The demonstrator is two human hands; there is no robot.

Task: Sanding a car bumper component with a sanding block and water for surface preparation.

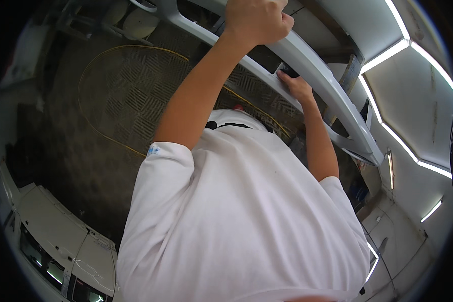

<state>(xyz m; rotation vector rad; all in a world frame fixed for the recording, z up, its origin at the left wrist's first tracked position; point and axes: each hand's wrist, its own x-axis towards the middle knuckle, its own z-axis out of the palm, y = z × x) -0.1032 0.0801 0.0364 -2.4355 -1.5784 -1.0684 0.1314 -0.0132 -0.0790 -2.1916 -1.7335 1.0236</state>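
Note:
A long, glossy white molded panel with cut-out openings, resembling a vehicle bumper point(342, 105), runs diagonally across the top right. My left hand point(256, 20) is closed on its upper part near the top of the view, with knuckles showing. My right hand point(297, 85) grips the same panel lower and further right, thumb at the edge of a dark opening. Whether anything small is under those right fingers is hidden.
A yellow hose point(121, 46) loops over the dark patterned floor point(55, 151). A white vehicle point(50, 221) stands at lower left. Pale round objects point(138, 25) sit at top left. Lit tube lamps point(385, 55) and white walls point(423, 90) fill the right.

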